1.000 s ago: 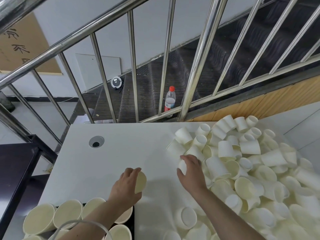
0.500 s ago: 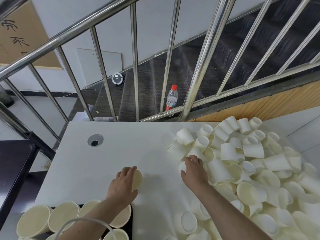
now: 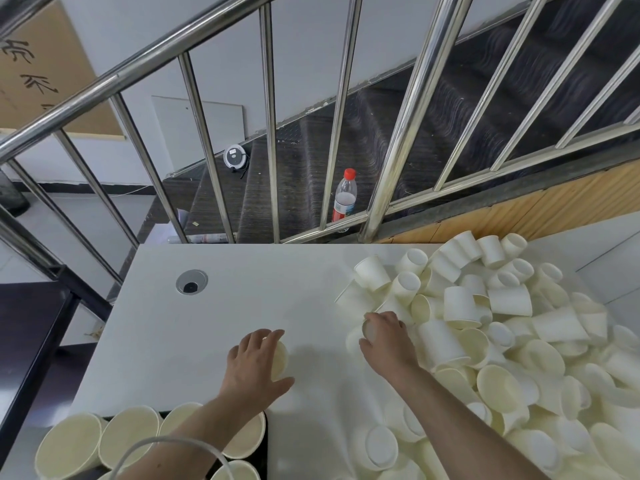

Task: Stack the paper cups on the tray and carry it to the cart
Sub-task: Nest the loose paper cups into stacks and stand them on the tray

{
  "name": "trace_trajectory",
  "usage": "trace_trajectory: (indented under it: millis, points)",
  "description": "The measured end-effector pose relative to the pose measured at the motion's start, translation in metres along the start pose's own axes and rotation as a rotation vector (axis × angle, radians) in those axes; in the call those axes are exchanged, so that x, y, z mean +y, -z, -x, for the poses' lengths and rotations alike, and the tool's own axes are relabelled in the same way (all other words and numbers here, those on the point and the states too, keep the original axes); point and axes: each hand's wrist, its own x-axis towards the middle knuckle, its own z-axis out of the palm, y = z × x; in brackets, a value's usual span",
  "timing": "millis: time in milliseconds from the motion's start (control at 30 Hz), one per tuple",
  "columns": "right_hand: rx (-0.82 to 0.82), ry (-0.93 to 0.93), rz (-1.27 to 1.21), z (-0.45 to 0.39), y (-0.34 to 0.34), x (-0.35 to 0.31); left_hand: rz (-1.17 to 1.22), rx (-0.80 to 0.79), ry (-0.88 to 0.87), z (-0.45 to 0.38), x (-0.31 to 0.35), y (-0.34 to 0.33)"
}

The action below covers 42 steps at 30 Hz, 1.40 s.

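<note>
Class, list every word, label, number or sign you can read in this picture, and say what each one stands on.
Nothing here reads clearly.
Brown board on the wall, upper left: large dark brush-style characters, cut off by the frame edge and the railing; not readable.
Bottle with the red cap on the stairs: a red and blue label, its print too small to read.
Paper cups on the white table: plain, no print visible.

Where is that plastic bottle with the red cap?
The bottle stands upright on the dark stairs beyond the metal railing, past the white table's far edge.
</note>
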Motion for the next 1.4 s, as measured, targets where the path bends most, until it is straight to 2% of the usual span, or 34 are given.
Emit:
trace_trajectory:
  millis: [100,200,300,400,467,600,667,767,967,1167,1400]
  points:
    - [-0.008,-0.062,-0.503,0.004,0.002,-0.014,0.045,0.03,-0.054,0.0,0.004,0.002]
    - [-0.18,-0.199,-1.026,0.012,0.009,-0.03,0.132,0.039,-0.105,-0.001,0.01,0.004]
    - [-0.343,-0.275,-1.233,0.018,0.009,-0.038,0.202,0.053,-0.152,-0.001,0.014,0.005]
    - [-0.416,-0.296,-1.313,0.023,0.007,-0.04,0.271,0.07,-0.185,-0.002,0.015,0.002]
    - [-0.396,-0.286,-1.284,0.026,0.003,-0.039,0.276,0.078,-0.197,-0.002,0.015,0.001]
    - [-0.026,-0.075,-0.852,0.03,-0.007,-0.037,0.222,0.062,-0.221,-0.001,0.017,0.003]
    - [0.041,0.082,-0.765,0.034,-0.008,-0.039,0.181,0.055,-0.234,-0.001,0.02,0.003]
    - [-0.051,0.19,-0.642,0.036,-0.01,-0.045,0.147,0.058,-0.235,-0.002,0.025,0.001]
    - [-0.092,0.084,-0.553,0.03,-0.022,-0.041,0.095,0.025,-0.232,-0.003,0.031,-0.002]
    - [-0.114,0.01,-0.48,0.027,-0.029,-0.027,-0.129,-0.089,-0.031,-0.005,0.019,0.001]
    - [-0.157,0.006,-0.428,0.027,-0.037,-0.02,-0.098,-0.12,0.072,-0.003,0.012,0.0]
